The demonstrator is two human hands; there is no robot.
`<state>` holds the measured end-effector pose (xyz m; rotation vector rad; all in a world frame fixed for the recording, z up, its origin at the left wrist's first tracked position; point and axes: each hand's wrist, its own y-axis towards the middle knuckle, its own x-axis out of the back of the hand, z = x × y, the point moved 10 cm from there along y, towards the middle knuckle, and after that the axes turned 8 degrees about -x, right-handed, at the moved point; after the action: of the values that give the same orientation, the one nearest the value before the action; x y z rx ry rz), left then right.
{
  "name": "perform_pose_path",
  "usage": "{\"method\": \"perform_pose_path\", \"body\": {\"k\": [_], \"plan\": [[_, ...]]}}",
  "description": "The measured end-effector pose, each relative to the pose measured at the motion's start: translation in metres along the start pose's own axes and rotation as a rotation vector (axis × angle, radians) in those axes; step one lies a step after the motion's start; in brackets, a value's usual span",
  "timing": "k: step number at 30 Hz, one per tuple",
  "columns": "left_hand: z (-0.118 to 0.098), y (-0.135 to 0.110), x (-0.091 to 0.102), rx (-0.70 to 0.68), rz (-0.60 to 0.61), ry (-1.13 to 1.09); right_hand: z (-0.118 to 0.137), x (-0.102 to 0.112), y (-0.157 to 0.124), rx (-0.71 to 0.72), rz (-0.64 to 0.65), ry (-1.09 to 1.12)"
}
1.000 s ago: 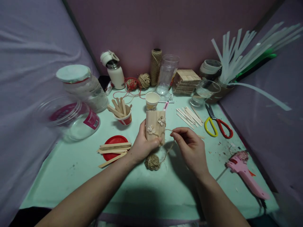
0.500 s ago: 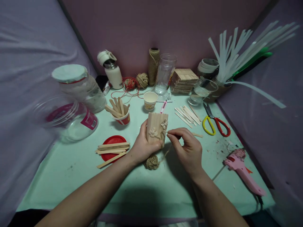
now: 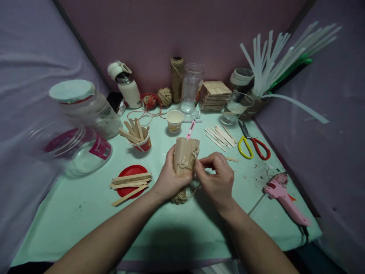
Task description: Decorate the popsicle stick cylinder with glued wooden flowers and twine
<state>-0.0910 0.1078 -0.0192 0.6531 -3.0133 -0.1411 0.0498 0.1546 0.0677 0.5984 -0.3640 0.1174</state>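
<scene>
My left hand point(image 3: 168, 178) grips a small holder made of wooden sticks point(image 3: 184, 154), upright above the table, with two little flowers glued on its front. My right hand point(image 3: 216, 179) is closed in a pinch on a strand of jute twine right beside the holder's right side. The strand runs down to a small twine ball point(image 3: 179, 196) lying on the table under my hands, partly hidden by them.
Loose sticks lie on a red lid point(image 3: 129, 182) and in a red cup point(image 3: 139, 141). A paper cup point(image 3: 175, 120), scissors point(image 3: 251, 142), a pink glue gun point(image 3: 283, 198), plastic jars point(image 3: 82, 140) and a stack of sticks point(image 3: 213, 95) stand around on the green table point(image 3: 85, 213).
My right hand has moved left with the twine, from a short way off to right against the holder. The holder has tilted slightly. The view has shifted a little.
</scene>
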Motion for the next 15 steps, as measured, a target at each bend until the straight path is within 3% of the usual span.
{"method": "perform_pose_path", "body": {"k": [10,15], "plan": [[-0.005,-0.002,0.000,-0.024,-0.015,0.037,0.002,0.000,-0.001,0.022,-0.009,-0.017],[-0.001,-0.002,0.002,-0.011,-0.026,0.050,0.012,-0.002,-0.004,0.127,0.015,-0.084]]}}
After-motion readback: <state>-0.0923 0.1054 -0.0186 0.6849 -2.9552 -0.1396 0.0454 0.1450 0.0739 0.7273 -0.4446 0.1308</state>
